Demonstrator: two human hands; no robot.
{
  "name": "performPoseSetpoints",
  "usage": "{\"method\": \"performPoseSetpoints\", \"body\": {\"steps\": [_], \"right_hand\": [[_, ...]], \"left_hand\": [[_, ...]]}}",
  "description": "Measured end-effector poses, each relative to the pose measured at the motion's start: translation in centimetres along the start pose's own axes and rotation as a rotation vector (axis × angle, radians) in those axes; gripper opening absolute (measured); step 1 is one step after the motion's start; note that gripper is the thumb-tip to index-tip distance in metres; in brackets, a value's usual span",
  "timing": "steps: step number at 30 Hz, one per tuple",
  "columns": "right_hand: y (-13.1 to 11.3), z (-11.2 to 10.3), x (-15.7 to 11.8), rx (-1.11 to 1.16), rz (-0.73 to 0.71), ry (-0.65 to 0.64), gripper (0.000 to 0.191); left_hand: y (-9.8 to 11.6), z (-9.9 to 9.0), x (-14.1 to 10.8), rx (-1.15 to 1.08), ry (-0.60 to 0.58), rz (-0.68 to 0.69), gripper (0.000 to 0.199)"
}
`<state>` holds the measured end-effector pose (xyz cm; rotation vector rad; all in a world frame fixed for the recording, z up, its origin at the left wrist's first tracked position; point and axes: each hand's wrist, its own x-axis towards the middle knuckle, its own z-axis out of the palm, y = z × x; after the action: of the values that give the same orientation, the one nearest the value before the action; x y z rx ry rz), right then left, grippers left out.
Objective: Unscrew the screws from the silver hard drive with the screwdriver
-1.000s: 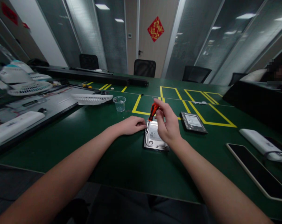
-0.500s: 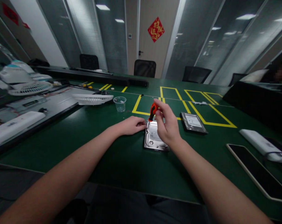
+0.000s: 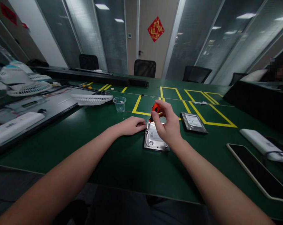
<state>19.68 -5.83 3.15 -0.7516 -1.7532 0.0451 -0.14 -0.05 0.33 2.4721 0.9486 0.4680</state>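
Note:
A silver hard drive lies flat on the green table, partly covered by my right hand. That hand is closed round the red and black handle of a screwdriver, whose shaft slants down to the drive's upper left corner. My left hand rests at the drive's left edge, fingers curled and fingertips at that corner; whether they pinch anything is too small to tell. A second hard drive lies to the right. Beyond my left hand stands a clear plastic cup.
A phone and a white power strip lie at the right. On the left are a white grille, a large panel and white fans. A person sits at the far right behind a black object.
The screwdriver handle has tilted a little to the right, and the fingers of my right hand have shifted round it. My left hand keeps its place by the drive.

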Motion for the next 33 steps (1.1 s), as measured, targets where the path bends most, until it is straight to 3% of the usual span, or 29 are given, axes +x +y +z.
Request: {"method": "performPoseSetpoints", "body": {"steps": [14,22,33], "right_hand": [[-0.20,-0.45,0.10,-0.019,-0.007,-0.068,0.041],[0.04,-0.07,-0.07,-0.015,0.023,0.014,0.033],[-0.22,-0.20,0.18,-0.021,0.008,0.028,0.030]], "left_hand": [[0.13,0.00,-0.07,-0.002,-0.002,-0.001,0.029],[0.15,-0.05,-0.08,0.009,-0.001,-0.004,0.030],[0.10,-0.07,-0.04,0.013,-0.008,-0.005,0.029]]}}
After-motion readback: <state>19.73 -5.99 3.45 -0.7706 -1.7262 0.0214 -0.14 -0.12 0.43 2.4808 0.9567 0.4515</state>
